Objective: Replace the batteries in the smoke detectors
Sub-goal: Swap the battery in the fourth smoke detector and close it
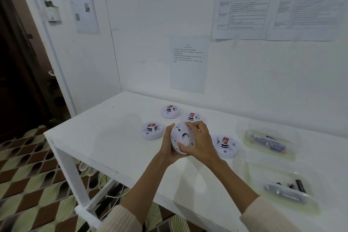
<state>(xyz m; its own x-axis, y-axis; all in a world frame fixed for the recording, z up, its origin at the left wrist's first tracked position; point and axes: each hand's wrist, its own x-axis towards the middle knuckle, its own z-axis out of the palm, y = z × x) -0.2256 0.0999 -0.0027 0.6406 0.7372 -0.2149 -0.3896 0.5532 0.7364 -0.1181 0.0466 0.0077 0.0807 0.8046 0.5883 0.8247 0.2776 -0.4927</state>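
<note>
Now the left hand and right hand are clasping one smoke detector above the table, toward its front edge; twisting its back open is probably coming next.

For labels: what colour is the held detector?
The detector is white; head view.

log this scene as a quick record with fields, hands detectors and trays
held detector: tilted, underside toward camera, above the table
left grip: holds its left edge
right grip: fingers curled round its right side
table detectors: four, lying flat, red label on top
far tray: bluish items, blurred
near tray: grey and black cylinders, blurred
</note>
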